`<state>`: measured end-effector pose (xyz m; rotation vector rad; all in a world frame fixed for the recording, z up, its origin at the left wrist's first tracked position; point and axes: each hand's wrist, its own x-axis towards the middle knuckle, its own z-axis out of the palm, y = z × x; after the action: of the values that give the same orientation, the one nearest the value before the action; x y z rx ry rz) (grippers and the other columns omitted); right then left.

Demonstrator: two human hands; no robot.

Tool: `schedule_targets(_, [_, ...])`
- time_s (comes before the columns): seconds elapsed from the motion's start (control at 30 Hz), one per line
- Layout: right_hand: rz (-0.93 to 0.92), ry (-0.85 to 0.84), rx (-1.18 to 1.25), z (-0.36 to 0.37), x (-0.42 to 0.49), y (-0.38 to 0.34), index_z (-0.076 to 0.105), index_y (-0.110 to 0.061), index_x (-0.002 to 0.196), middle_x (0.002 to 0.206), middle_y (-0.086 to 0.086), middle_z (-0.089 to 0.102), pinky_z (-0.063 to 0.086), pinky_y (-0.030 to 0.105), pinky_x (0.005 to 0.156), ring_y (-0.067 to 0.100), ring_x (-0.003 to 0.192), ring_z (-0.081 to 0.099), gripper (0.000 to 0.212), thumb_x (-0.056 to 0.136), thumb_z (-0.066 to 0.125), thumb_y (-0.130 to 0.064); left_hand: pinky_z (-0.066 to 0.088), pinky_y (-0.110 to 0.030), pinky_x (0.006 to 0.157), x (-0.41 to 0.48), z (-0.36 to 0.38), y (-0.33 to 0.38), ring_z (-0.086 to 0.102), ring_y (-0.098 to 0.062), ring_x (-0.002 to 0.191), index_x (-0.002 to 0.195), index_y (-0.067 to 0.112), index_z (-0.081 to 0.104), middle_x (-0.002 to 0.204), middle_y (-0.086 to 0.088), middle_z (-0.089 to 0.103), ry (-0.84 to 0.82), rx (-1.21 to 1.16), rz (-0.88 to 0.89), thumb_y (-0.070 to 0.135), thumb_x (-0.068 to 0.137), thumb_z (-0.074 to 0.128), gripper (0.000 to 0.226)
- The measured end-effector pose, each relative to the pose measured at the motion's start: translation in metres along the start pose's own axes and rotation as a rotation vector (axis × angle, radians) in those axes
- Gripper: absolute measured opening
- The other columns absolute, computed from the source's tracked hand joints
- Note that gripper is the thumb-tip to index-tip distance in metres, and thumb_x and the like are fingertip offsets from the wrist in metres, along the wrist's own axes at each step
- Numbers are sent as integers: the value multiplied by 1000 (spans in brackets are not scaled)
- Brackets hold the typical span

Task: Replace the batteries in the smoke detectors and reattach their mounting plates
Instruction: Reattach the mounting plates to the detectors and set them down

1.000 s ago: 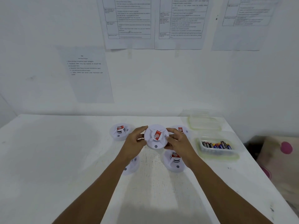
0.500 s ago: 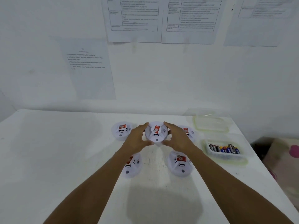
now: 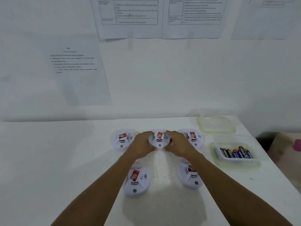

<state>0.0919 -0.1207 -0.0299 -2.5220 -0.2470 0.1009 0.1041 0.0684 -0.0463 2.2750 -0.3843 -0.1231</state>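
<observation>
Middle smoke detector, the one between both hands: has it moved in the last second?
Yes. The middle smoke detector went down toward the table, now in line between the back-left detector and back-right detector.

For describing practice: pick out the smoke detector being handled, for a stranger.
Find the white table against the papered wall. In its back row of three, take the middle detector, the only one held between the left grip and right grip.

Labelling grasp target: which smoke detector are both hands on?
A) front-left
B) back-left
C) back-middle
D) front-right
C: the left hand and right hand grip opposite sides of the back-middle detector; the other four sit untouched.
</observation>
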Motion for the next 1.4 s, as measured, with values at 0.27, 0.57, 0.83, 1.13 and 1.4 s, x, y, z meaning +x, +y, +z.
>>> schedule_targets(0.27, [37, 116, -14, -38, -17, 15, 47, -19, 140, 128, 3, 58, 46, 24, 86, 17, 106, 58, 61, 83, 68, -12, 19, -32, 114, 9, 5, 20, 20, -21, 143, 149, 13, 31, 155, -4, 32, 31, 181, 114, 33, 79, 78, 87])
schedule_targets(0.57, [143, -45, -681, -99, -28, 62, 49, -22, 130, 115, 4, 64, 34, 40, 91, 26, 110, 56, 37, 93, 48, -26, 35, -36, 94, 41, 62, 69, 51, -31, 114, 124, 14, 59, 115, -7, 65, -49, 341, 208, 54, 72, 68, 66])
schedule_targets(0.83, [70, -10, -444, -97, -25, 86, 49, -22, 123, 107, 2, 65, 32, 38, 87, 26, 101, 60, 36, 90, 52, -35, 37, -38, 106, 55, 90, 80, 57, -24, 115, 124, 13, 59, 121, -5, 65, -15, 222, 119, 34, 78, 77, 53])
schedule_targets(1.13, [54, 177, 458, -109, -30, 70, 53, -23, 127, 116, 3, 55, 57, 31, 78, 24, 92, 68, 71, 66, 88, -18, 57, -25, 77, 33, 52, 104, 66, -17, 102, 124, 34, 51, 124, 6, 61, 108, -532, 84, -6, 73, 79, 71])
schedule_targets(1.4, [29, 127, 757, -99, -42, 62, 49, -37, 126, 116, -6, 65, 56, 28, 71, 19, 103, 63, 72, 69, 81, -6, 54, -20, 81, 19, 42, 110, 66, -17, 106, 139, 21, 51, 132, 6, 60, 64, -557, 112, 7, 83, 75, 62])
